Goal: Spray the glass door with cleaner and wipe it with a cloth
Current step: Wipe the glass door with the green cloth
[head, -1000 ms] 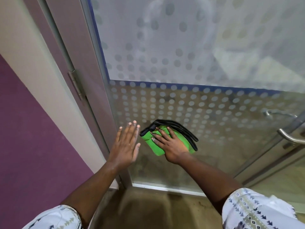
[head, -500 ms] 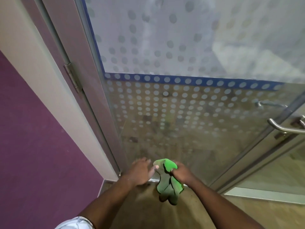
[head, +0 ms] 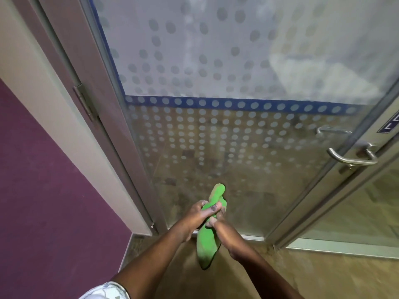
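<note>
Both hands have come off the glass door (head: 237, 147) and now clench the green cloth (head: 208, 244), left hand (head: 197, 214) above right hand (head: 218, 221), bunched low before the pane, so wiping seems paused for refolding or wringing.

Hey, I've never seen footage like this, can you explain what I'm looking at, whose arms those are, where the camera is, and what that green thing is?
There is no machine here. The camera sits on a person's head and looks down, so the two bare arms are the wearer's own. The left hand and right hand both grip a green cloth, bunched and hanging between them. In front stands a glass door patterned with frosted dots and a blue stripe. Its metal handle is on the right. No spray bottle is visible.
</note>
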Motion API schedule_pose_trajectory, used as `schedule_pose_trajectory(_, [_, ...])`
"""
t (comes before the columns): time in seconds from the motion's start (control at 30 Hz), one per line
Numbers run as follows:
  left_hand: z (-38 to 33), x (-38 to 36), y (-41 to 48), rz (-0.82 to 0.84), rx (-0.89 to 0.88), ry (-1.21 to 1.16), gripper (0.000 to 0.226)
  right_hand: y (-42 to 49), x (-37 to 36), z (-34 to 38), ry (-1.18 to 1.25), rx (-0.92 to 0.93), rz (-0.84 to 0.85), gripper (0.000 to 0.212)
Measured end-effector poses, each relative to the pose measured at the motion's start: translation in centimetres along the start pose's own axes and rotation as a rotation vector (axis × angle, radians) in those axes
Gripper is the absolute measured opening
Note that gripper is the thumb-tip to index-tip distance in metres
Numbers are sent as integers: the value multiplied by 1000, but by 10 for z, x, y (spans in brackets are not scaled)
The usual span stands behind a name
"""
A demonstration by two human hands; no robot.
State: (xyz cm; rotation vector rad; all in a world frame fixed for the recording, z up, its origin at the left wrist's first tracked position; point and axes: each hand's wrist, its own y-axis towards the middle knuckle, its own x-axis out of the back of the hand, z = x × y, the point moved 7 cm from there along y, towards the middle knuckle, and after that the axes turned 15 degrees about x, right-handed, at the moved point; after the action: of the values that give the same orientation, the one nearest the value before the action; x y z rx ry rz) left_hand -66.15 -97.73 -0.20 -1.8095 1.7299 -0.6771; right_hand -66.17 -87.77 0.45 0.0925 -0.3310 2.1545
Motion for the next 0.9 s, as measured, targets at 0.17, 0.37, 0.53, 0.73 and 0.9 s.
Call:
schedule_pose_trajectory(0.17, [-12,-7,-3,-3,-2,-129,23,-14,28,-3,89,44,-9,78])
schedule_pose_trajectory(0.37, [-34,-27,-15,118,39,-149,30,-28,93,-26,121,-2,-241,106])
schedule_pose_trajectory(0.53, [-60,-49,-32,306,51,-105,41,-40,109,-33,413,-22,-124,104])
schedule_pose_trajectory(0.73, [-85,-47,-41,232,-7,-181,58,-44,123,-12,679,18,-209,53])
schedule_pose_trajectory(0.9, [-83,-34,-39,158,-75,-443,45,-54,141,10,845,74,-290,51])
